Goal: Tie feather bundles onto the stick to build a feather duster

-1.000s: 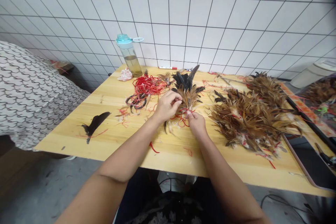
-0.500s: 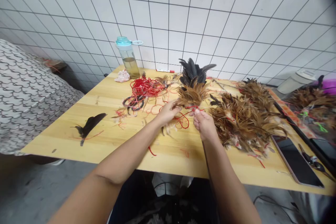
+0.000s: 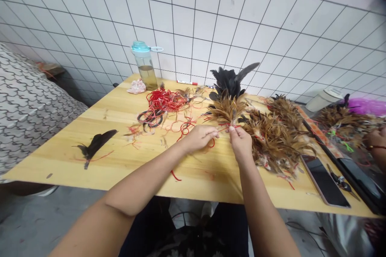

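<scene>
Right hand (image 3: 241, 142): thumb and fingers clamped on the base of a black-and-brown feather bundle (image 3: 230, 108), right of frame centre, tips up; presumably to keep the quills together. Left hand (image 3: 200, 137): fingertips together beside the red cord (image 3: 224, 125) at that base; can't tell if they pinch it. Brown feather pile (image 3: 273, 128) just right, probably for easy reach. Cord tangle (image 3: 165, 99) upper centre-left; bottle (image 3: 144, 68) behind. Phone (image 3: 325, 180), scissors (image 3: 342, 180) lower right. Marker (image 3: 187, 83) print too small; no brands readable.
</scene>
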A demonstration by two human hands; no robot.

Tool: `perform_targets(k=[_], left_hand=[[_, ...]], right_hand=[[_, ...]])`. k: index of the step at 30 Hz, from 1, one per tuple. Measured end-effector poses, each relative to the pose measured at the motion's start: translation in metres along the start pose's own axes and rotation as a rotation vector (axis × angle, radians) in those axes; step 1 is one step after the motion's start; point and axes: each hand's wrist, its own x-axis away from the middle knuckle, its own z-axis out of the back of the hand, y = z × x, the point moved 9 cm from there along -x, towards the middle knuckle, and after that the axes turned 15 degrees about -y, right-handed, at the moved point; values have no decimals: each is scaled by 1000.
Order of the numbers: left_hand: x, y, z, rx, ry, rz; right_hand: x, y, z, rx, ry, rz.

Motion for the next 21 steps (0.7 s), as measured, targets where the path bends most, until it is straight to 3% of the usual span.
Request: perform_targets(k=[5, 7, 10, 16, 21], left_hand=[[3, 35, -15, -436, 53, -177], [5, 37, -11, -497, 101, -184], [6, 29, 1, -555, 157, -129], [8, 18, 13, -402, 172, -108], [10, 30, 16, -275, 158, -196]], right_hand=[[10, -7, -2, 544, 16, -161], [15, -10, -8, 722, -22, -208], [19, -18, -16, 936, -81, -170], [25, -21, -8, 1101, -52, -115], [28, -19, 1, 1125, -21, -142]])
